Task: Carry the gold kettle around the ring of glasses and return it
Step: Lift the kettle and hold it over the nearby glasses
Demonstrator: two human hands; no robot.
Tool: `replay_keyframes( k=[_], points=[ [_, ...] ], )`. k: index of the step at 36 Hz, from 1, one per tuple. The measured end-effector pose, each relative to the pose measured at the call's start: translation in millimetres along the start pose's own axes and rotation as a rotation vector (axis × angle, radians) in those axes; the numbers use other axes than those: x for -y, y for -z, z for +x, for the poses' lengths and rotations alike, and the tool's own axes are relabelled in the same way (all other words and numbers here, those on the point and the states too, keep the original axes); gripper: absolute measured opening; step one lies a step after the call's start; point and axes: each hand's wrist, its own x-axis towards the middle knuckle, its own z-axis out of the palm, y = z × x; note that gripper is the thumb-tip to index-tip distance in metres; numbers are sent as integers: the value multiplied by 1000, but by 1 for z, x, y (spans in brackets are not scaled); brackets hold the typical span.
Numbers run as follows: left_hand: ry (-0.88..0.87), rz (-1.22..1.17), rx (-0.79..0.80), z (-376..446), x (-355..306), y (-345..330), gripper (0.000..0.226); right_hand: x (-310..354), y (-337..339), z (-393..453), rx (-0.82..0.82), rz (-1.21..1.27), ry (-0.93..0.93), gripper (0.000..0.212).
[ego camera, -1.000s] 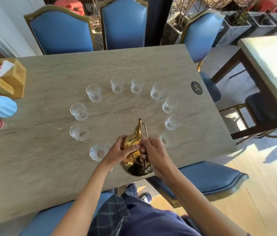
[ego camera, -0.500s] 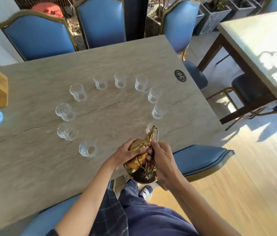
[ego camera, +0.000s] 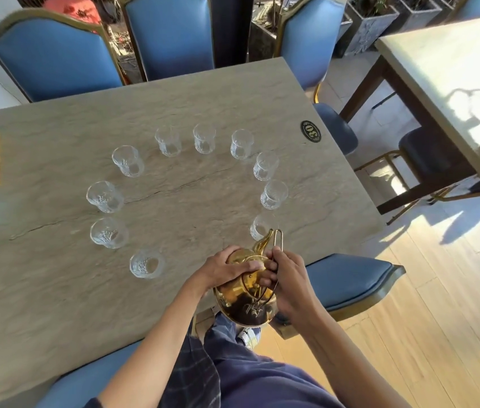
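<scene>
Shiny gold metal kettle [ego camera: 247, 293] held at near table edge, tilted, spout over nearest clear patterned glass [ego camera: 260, 226]. Left hand [ego camera: 227, 267] clamps lid; right hand [ego camera: 287, 282] grips wire handle. Advice: keep lid pressed, spout above rims, track ring slowly.

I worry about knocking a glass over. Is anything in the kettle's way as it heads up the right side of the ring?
Yes. The gold kettle, held in the left hand and right hand, has its spout pointing at the nearest glass, with two more glasses beyond it.
</scene>
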Motion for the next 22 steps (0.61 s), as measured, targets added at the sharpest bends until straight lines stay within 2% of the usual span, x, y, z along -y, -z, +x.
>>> replay_keyframes(
  k=[11, 16, 22],
  points=[
    [44, 84, -11, 12, -5, -3, 126, 14, -1, 11, 9, 67, -67, 30],
    [45, 68, -15, 17, -4, 0, 117, 15, -1, 17, -13, 48, -75, 26],
    [63, 68, -2, 20, -2, 2, 118, 16, -1, 19, 2, 53, -79, 28]
  ],
)
